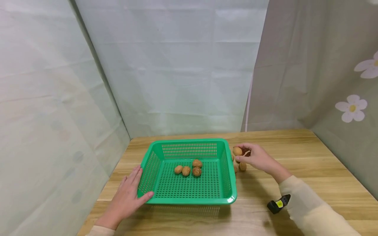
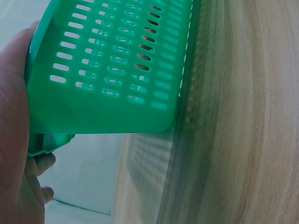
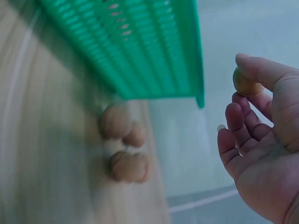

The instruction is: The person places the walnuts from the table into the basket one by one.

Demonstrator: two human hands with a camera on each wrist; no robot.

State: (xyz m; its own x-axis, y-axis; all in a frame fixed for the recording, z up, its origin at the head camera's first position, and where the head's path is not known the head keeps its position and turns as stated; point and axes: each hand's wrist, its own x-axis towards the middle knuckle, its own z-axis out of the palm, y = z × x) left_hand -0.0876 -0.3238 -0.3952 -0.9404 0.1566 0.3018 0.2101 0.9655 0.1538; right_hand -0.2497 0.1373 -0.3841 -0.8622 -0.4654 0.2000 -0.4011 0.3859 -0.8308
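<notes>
A green plastic basket (image 1: 189, 200) with slotted walls stands on the table. Inside lie several walnuts (image 1: 186, 171), grouped near the middle of its floor. My left hand (image 1: 127, 193) rests against the basket's near left corner, thumb over the front rim and fingers fairly straight along the left side. Beyond the basket's right side, my right hand (image 1: 254, 158) pinches one walnut (image 3: 247, 84) between thumb and fingertips, raised above the table. Its other fingers are loosely bent. Below that hand more loose walnuts (image 3: 130, 166) sit beside the basket, partly hidden by hand and rim in the head view.
The wooden table (image 1: 295, 157) meets pale curtains (image 1: 177, 65) at the back and left. A flowered grey curtain (image 1: 295, 82) hangs on the right. A black strap device (image 1: 277, 204) with a yellow mark is at the right wrist.
</notes>
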